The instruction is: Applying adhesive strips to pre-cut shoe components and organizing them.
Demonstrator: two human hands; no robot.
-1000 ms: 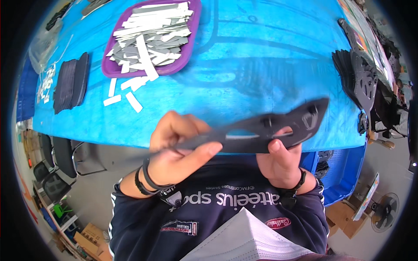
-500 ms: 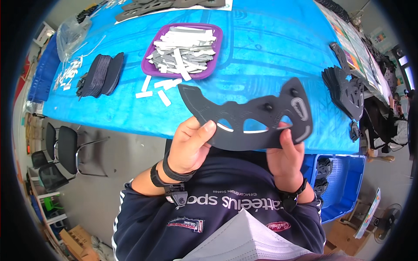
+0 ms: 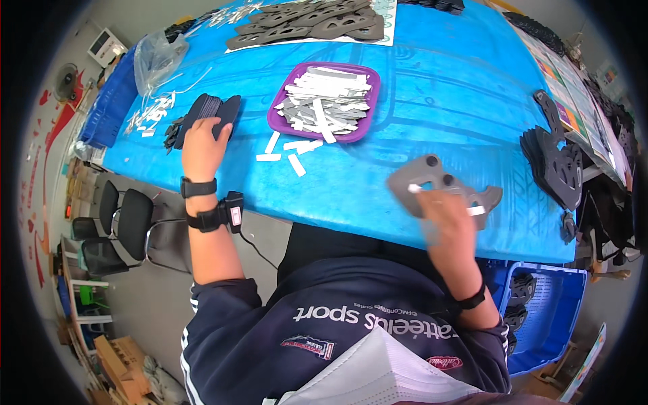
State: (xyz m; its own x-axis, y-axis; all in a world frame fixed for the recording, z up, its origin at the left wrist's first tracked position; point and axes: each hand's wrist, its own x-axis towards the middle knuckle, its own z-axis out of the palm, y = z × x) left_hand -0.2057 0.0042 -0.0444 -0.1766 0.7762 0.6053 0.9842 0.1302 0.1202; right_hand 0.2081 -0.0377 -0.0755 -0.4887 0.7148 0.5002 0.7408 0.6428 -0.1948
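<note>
My left hand (image 3: 204, 145) is over a row of stacked dark, round-edged pads (image 3: 233, 111) on the left of the table. Its thumb stands apart from its fingers, which touch the stack. Low over the table's right front, my right hand (image 3: 445, 219), smeared by motion, grips a curved dark grey plate (image 3: 407, 177) with cut-out holes and two round knobs. A white patch (image 3: 476, 210) shows by that plate near my hand; I cannot tell what it is. The fingers' undersides are hidden.
A purple basket (image 3: 275, 121) of white and grey strips stands mid-table, with loose strips (image 3: 297, 164) before it. More curved plates (image 3: 317, 23) lie at the back, others (image 3: 550, 162) at the right. A blue crate (image 3: 563, 304) sits below the right edge; chairs (image 3: 135, 216) stand left.
The curved plate, held in both hands before, has moved right and down toward the table in my right hand and turned over. My left hand let go and moved left to the pads.
</note>
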